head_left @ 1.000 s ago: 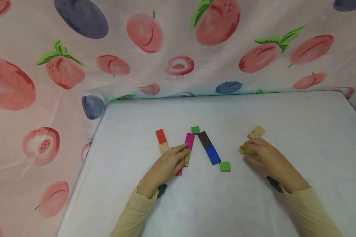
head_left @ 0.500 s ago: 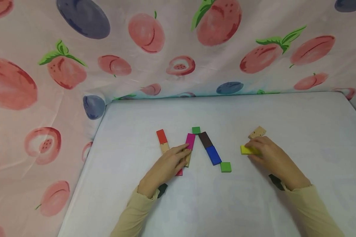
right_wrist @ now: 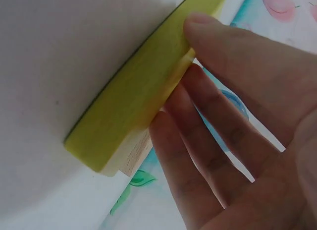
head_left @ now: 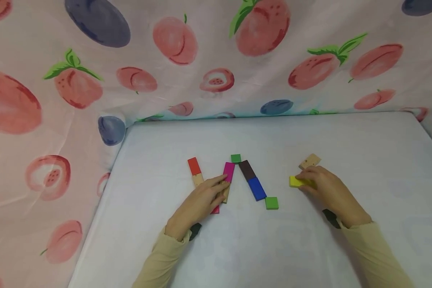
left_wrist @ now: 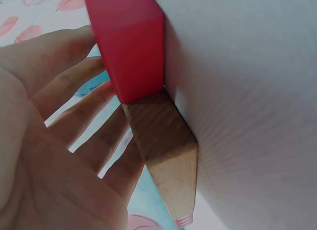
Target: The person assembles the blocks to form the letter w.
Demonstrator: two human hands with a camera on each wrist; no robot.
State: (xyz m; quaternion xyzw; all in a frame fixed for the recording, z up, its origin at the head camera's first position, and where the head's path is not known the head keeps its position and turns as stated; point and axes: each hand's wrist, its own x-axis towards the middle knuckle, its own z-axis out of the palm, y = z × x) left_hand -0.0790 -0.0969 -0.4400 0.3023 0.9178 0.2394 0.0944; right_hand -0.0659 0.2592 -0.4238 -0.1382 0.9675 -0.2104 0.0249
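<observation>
My left hand rests on a row of flat blocks, its fingers extended over a plain wooden block and the lower end of a magenta block. Under its palm, a pinkish-red block and another wooden block show in the left wrist view. At the right, my right hand pinches a yellow block lying on the table, thumb on its near side and fingers over its top. The yellow block's right end is hidden by the hand in the head view.
An orange-red block tops the left row. Right of the magenta block are a small green block, a dark brown block, a blue block and a light green square. A loose wooden block lies behind the yellow one.
My right hand's fingers have shifted right along the yellow block, uncovering more of its left end. My left hand and the other blocks stay in place.
</observation>
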